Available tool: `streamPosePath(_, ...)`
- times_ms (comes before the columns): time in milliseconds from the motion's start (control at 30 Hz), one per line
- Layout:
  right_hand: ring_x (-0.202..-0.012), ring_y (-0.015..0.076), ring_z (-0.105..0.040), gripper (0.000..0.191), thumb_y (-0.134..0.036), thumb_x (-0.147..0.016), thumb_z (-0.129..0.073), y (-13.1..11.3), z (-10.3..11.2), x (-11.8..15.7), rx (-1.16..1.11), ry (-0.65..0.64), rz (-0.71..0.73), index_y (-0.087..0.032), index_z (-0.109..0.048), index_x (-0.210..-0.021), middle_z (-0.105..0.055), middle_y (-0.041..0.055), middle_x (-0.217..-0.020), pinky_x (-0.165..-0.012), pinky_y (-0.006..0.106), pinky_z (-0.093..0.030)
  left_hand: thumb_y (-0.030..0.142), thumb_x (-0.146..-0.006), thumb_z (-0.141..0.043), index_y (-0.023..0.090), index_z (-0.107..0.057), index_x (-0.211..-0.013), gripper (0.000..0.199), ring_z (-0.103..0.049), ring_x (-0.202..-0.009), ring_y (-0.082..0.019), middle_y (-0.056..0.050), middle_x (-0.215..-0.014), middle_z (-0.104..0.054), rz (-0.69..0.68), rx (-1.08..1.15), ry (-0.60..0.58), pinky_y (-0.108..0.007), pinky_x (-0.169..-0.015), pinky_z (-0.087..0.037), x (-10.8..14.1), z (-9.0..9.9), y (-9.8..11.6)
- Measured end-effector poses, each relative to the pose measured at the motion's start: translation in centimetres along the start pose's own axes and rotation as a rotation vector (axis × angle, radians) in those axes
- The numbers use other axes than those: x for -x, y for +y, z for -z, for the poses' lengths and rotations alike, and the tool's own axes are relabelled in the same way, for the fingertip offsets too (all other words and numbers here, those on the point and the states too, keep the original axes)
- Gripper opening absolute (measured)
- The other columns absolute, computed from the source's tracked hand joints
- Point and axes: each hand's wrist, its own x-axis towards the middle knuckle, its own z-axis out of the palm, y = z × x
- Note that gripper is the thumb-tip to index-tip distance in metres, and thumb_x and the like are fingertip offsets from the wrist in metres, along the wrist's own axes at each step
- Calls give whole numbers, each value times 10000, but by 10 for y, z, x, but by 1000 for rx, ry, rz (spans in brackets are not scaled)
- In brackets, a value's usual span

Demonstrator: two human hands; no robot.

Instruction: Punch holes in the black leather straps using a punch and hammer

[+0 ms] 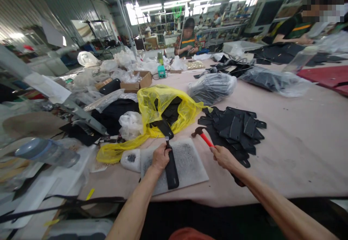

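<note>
My left hand (161, 156) is closed around a small metal punch (167, 142), whose top pokes up above the fingers. Under that hand lies a long black strap-like piece (172, 174), flat on a worn, speckled white board (194, 160). The punch's lower tip is hidden by my fingers. In my right hand (221, 156) is a hammer (206, 139) with an orange-red handle, its head raised to the right of the punch and apart from it. A pile of similar black pieces (233, 127) lies beyond my right hand.
A yellow plastic bag (152, 95) holding black pieces lies open behind the board. A white block (131, 160) sits at its left, near a large water bottle (47, 153). Clear-wrapped bundles (213, 87) lie farther back. Across the table a person (187, 42) sits; another works at right.
</note>
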Motion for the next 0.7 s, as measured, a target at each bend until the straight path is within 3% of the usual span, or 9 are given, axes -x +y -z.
streamPosePath(67, -750, 197, -613, 310, -305, -944, -366, 0, -13, 0, 186, 170, 145, -106, -582, -1041, -636, 133, -924, -645, 293, -437, 175, -837, -496, 201, -605, -887, 122, -650, -849, -201, -56, -864, -690, 6, -11, 11, -286, -764, -473, 0, 0, 0)
streamPosePath(167, -1109, 294, -534, 399, -287, -911, -458, -27, -33, 16, 294, 315, 449, -117, -512, -1268, -535, 197, -1272, -876, 414, -428, 187, -835, -498, 199, -609, -875, 119, -651, -828, -203, -57, -839, -684, 9, -25, 17, -287, -757, -475, -1, 0, 1)
streamPosePath(300, -1306, 326, -377, 570, -396, -867, -539, -72, -78, 50, 196, 115, 755, -159, -455, -1378, -444, 157, -1429, -1061, 502, -292, 202, -839, -494, 196, -619, -871, 130, -649, -809, -198, -57, -829, -684, 2, -13, -1, -286, -754, -476, -1, 1, 1)
streamPosePath(400, -1400, 348, -232, 701, -488, -855, -526, -83, -111, 66, 195, 22, 824, -128, -381, -1440, -357, 145, -1505, -1134, 563, -130, 202, -827, -502, 189, -625, -876, 133, -639, -785, -179, -43, -827, -689, 42, 70, 13, -277, -748, -478, -6, 2, -1)
streamPosePath(467, -1424, 346, -175, 724, -505, -870, -494, -81, -120, 69, 200, 10, 822, -108, -351, -1458, -307, 139, -1533, -1149, 568, -77, 226, -816, -519, 177, -623, -852, 120, -624, -745, -164, -27, -792, -681, 110, 171, 49, -266, -720, -483, -12, 3, -6)
streamPosePath(600, -1434, 333, -159, 764, -550, -864, -483, -74, -118, 64, 195, -32, 830, -109, -333, -1470, -269, 127, -1551, -1161, 558, -72, 294, -807, -547, 152, -623, -817, 161, -610, -673, -150, -12, -718, -664, 238, 335, 98, -251, -657, -495, -20, 6, -17)
streamPosePath(700, -1440, 330, -143, 841, -611, -841, -485, -70, -113, 62, 202, -69, 848, -108, -291, -1486, -231, 131, -1563, -1162, 560, -59, 287, -797, -568, 152, -648, -839, 162, -634, -725, -161, -28, -777, -693, 219, 318, 99, -264, -696, -505, -13, 9, -18)
